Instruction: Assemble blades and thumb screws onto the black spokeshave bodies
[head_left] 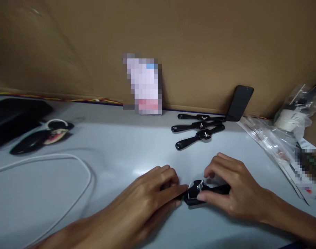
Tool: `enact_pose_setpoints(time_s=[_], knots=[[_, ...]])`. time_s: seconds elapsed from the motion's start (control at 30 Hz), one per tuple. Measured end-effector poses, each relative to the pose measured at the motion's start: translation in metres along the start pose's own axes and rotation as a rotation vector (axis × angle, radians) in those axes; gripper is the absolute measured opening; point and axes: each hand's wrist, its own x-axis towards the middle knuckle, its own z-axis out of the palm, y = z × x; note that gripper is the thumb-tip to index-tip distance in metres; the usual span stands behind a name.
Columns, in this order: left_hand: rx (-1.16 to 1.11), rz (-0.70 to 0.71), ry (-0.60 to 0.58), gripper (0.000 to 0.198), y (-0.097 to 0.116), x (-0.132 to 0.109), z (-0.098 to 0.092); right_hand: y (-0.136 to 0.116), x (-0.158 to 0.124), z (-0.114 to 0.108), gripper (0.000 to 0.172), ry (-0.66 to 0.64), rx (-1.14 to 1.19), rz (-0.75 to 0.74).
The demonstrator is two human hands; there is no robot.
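Observation:
A black handled tool (193,194) with a small shiny metal fitting on its middle lies on the grey table at the lower centre right. My left hand (154,193) is closed on its left end, with the index fingertip at the edge of the middle part. My right hand (234,188) curves round the right side; its thumb presses on the tool near the metal fitting, and the index finger is raised above it. Beyond my hands, three similar black tools (187,141) lie in a loose stack, each with a metal piece at its middle.
A dark phone (240,103) leans on the cardboard wall. Plastic packets (274,148) and a bagged white roll (290,119) lie at the right. At the left are a white cable (86,169), a black oval object (30,141) and a large black item (15,117).

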Motion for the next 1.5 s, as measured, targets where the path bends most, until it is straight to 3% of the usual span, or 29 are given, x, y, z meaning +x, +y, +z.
enact_pose_setpoints(time_s=[0.07, 0.17, 0.47, 0.63, 0.87, 1.0, 1.4, 1.5], knots=[[-0.001, -0.004, 0.006, 0.031, 0.000, 0.000, 0.001, -0.002, -0.001, 0.000, 0.028, -0.023, -0.047, -0.009], [0.002, 0.010, 0.014, 0.027, 0.001, 0.002, 0.000, -0.003, -0.002, 0.003, 0.014, -0.056, -0.007, -0.054], [0.028, 0.026, 0.001, 0.020, 0.005, 0.009, -0.008, 0.006, -0.002, 0.005, 0.033, -0.036, 0.063, -0.186], [0.017, 0.022, 0.001, 0.024, 0.004, 0.005, -0.005, 0.000, -0.002, 0.005, 0.016, -0.016, -0.032, -0.210], [0.028, 0.021, -0.029, 0.034, 0.000, 0.004, -0.006, -0.001, 0.001, 0.008, 0.026, 0.007, -0.141, -0.291], [0.026, 0.025, 0.049, 0.031, 0.001, 0.004, -0.003, -0.002, 0.001, 0.010, 0.029, -0.019, -0.062, -0.221], [0.022, 0.044, 0.017, 0.023, 0.004, 0.008, -0.006, -0.008, 0.008, 0.012, 0.020, -0.081, 0.304, 0.245], [0.031, 0.050, -0.002, 0.025, 0.003, 0.007, -0.005, -0.008, 0.009, 0.007, 0.017, -0.120, 0.313, 0.267]])
